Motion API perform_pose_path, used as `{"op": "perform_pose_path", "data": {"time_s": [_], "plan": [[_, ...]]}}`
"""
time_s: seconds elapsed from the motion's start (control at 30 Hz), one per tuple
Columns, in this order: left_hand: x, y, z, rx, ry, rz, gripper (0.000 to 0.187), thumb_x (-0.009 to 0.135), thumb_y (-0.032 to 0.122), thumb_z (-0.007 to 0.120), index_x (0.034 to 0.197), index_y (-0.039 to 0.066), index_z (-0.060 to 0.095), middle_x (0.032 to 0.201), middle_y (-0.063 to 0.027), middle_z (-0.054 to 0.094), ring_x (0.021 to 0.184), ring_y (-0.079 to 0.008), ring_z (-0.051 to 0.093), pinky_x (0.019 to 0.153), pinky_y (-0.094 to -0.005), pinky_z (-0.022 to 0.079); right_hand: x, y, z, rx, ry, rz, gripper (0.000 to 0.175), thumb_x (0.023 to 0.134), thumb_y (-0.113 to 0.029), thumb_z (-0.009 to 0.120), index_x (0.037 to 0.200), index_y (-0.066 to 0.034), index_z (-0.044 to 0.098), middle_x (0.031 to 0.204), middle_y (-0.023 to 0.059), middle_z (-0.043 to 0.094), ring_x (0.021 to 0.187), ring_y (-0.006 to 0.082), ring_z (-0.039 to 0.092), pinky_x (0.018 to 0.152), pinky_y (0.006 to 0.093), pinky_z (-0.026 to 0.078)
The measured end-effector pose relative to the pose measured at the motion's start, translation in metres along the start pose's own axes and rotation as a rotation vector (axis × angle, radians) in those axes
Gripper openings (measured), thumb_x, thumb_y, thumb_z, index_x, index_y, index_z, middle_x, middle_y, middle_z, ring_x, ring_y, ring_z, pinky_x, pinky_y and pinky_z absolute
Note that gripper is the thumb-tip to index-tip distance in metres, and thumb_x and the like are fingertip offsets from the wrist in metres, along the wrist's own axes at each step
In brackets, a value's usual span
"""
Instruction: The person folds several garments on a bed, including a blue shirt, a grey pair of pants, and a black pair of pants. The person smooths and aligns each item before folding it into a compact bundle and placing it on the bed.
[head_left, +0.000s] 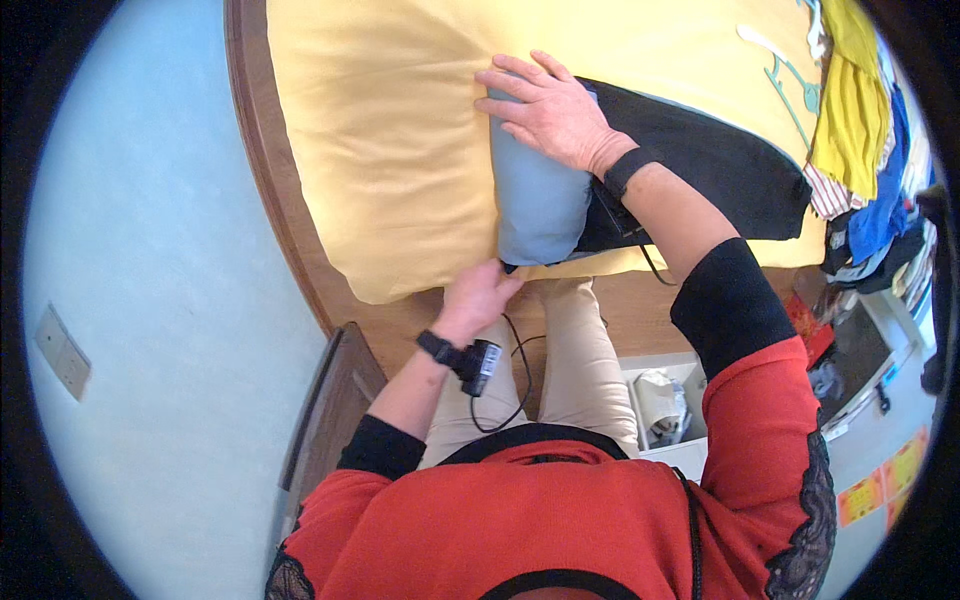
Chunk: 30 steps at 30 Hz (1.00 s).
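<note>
A garment with a light-blue face (540, 202) and a black part (697, 165) lies partly folded on a yellow bed cover (375, 150). My right hand (547, 112) rests flat on the blue fabric near its far edge, fingers spread a little. At the near left corner of the cloth, my left hand (480, 296) pinches a small dark edge, slightly blurred; its fingertips are partly hidden. A black strap circles each wrist, and a black device (480, 367) with a cable is on the left one.
To the right lie a yellow garment (847, 105), heaped clothes (885, 225) and a green hanger (806, 97). An open white drawer (664, 442) with a plastic bag (660, 405) is beside my legs. A blue wall (150, 225) bounds the left.
</note>
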<state>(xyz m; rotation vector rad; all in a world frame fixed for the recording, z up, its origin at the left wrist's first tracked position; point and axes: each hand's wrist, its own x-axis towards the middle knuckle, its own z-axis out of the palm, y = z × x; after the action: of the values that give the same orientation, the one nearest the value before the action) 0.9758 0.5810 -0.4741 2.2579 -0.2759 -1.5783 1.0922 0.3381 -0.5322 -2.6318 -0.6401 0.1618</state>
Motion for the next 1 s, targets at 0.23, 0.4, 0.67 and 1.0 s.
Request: {"op": "perform_pose_path", "data": {"time_s": [0.23,0.4,0.67,1.0], "plan": [[0.073,0.022,-0.067,-0.879,0.314,0.259,0.066,0.084,0.021,0.08,0.135,-0.005,0.045,0.112,-0.0154,0.065,0.103,-0.0228,0.064,0.091,-0.0362,0.052,-0.017,0.002,0.004,-0.049,0.204,0.097,0.048,0.088,-0.034,0.066,0.134,-0.0206,0.059,0.147,0.0008,0.049,0.144,0.0205,0.036,0.12,0.0494,0.023],[0.108,0.048,-0.055,-0.528,0.353,0.233,0.069,0.08,0.023,0.082,0.131,-0.004,0.044,0.118,-0.0186,0.064,0.105,-0.0254,0.064,0.093,-0.0386,0.051,-0.035,-0.013,-0.007,-0.007,0.317,0.28,0.053,0.085,-0.019,0.064,0.138,-0.013,0.055,0.15,0.0048,0.046,0.146,0.0232,0.034,0.12,0.0505,0.022],[0.113,0.056,-0.059,-0.544,0.301,0.18,0.056,0.079,0.019,0.08,0.122,-0.006,0.054,0.112,-0.018,0.069,0.098,-0.0249,0.067,0.085,-0.0385,0.054,-0.083,-0.112,-0.017,0.489,0.463,0.728,0.055,0.086,-0.01,0.065,0.139,-0.002,0.05,0.151,0.0197,0.041,0.146,0.0387,0.03,0.118,0.051,0.028],[0.078,0.12,-0.043,-0.462,0.354,0.301,0.051,0.082,0.015,0.074,0.124,-0.002,0.051,0.113,-0.0174,0.067,0.102,-0.0269,0.066,0.088,-0.038,0.052,-0.104,-0.082,0.005,1.022,0.811,0.9,0.062,0.092,-0.014,0.061,0.149,-0.0036,0.041,0.155,0.0227,0.036,0.146,0.0386,0.031,0.119,0.0415,0.028]]}}
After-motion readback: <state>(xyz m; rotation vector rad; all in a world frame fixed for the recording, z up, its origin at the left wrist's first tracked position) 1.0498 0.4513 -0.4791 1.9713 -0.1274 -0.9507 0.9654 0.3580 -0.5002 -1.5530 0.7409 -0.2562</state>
